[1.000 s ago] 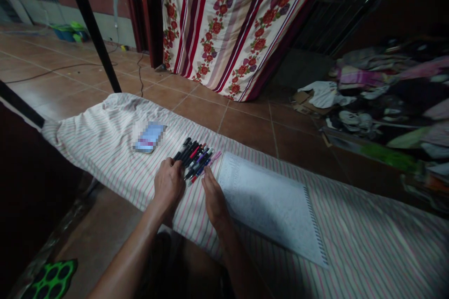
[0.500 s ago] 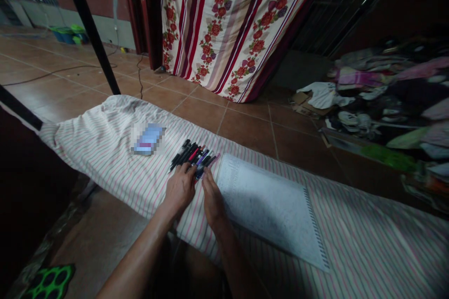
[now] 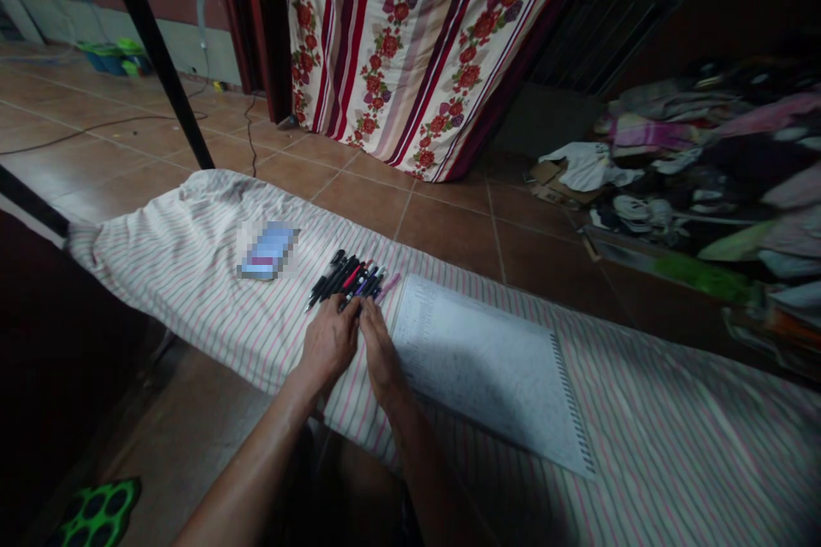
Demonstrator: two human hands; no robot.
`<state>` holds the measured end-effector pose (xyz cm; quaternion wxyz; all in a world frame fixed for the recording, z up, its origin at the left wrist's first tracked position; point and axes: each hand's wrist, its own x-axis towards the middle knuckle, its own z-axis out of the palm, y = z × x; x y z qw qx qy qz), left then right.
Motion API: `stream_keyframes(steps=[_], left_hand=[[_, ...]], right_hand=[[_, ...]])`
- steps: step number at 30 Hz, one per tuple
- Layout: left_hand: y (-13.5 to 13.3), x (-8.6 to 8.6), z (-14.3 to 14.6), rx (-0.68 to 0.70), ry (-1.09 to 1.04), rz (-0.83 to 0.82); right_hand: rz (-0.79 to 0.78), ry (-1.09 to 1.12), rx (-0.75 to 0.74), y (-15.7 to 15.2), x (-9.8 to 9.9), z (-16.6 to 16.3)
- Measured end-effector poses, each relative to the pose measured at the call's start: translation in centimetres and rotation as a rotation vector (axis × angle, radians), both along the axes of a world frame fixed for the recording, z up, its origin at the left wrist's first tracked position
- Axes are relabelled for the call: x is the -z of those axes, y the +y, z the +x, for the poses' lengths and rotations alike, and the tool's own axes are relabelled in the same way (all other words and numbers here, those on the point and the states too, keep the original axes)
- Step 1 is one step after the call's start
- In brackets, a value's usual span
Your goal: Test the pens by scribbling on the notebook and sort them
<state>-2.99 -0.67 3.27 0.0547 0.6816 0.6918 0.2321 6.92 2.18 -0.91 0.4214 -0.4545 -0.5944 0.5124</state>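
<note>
A loose row of pens [image 3: 346,273], mostly black with a red one, purple ones and a pink one, lies on a striped cloth [image 3: 282,333]. My left hand [image 3: 328,340] rests palm down at the near ends of the pens, its fingertips against them and not gripped round any. Beside it, my right hand [image 3: 380,346] is turned on edge with its fingers stretched out, touching the near right ends. The two hands almost meet at the fingertips. Just right of the pens lies a spiral notebook [image 3: 481,359], its page covered in faint writing.
A phone [image 3: 268,250], blurred out, lies on the cloth left of the pens. Black poles [image 3: 154,51] rise at the left end. Beyond the cloth are a tiled floor [image 3: 442,222], a floral curtain [image 3: 398,43] and a heap of clothes [image 3: 693,154].
My right hand has shifted left, closer to my left hand, and the pens on the right lie slightly closer together. The whole view has drifted a little.
</note>
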Motion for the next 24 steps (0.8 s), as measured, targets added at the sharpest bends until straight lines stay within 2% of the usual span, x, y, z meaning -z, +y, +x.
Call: stream_keyframes(steps=[3,10,24], left_hand=[[-0.09,-0.20,0.18,-0.038,0.004,-0.022],[-0.12,-0.14,-0.09,-0.101,0.030,-0.061],[-0.02,-0.21,-0.22,-0.177,0.062,-0.089]], right_hand=[[-0.021,-0.032,-0.029,-0.08,-0.32,-0.05],[-0.054,-0.068,0.050,-0.47,-0.58,0.28],[-0.061,-0.106,0.049,-0.89,-0.33,0.40]])
